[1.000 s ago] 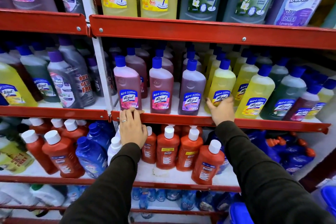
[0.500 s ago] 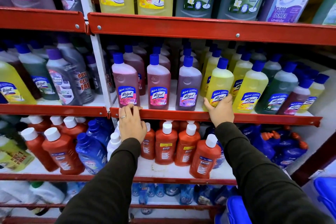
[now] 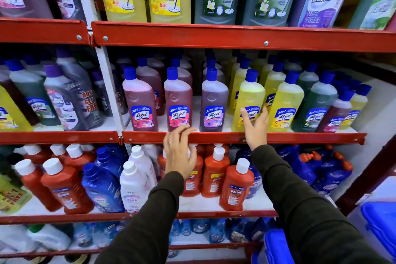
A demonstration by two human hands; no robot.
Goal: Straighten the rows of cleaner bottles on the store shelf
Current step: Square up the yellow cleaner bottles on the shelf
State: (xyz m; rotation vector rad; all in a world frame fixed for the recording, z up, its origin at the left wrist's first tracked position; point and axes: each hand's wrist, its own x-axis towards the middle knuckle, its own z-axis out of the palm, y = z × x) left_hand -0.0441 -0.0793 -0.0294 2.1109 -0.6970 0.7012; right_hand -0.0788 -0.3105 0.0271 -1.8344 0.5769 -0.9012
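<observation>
- Head view: my right hand (image 3: pixel 256 123) is spread open against the label of the front yellow bottle (image 3: pixel 248 105) on the middle shelf (image 3: pixel 300 137). The fingers touch its face and are not wrapped round it, so nothing is held.
- My left hand (image 3: pixel 179 150) hangs in front of the shelf's red lip, fingers loosely curled and apart, holding nothing. Its fingertips sit just below the second pink bottle (image 3: pixel 177 100).
- The front row reads pink bottle (image 3: pixel 140 105), pink, purple bottle (image 3: pixel 214 103), then yellow. The yellow one I'm touching leans slightly and stands close to its yellow neighbour (image 3: pixel 286 105), with a wider gap to the purple one.
- To do this well, I'd press low on the body, near the label, not at the cap, so it slides rather than tips.
- I'd bring its base level with the purple bottle's front edge, label facing out.
- The left hand should steady the purple bottle while I nudge; the rows behind are tight and could be knocked over.
</observation>
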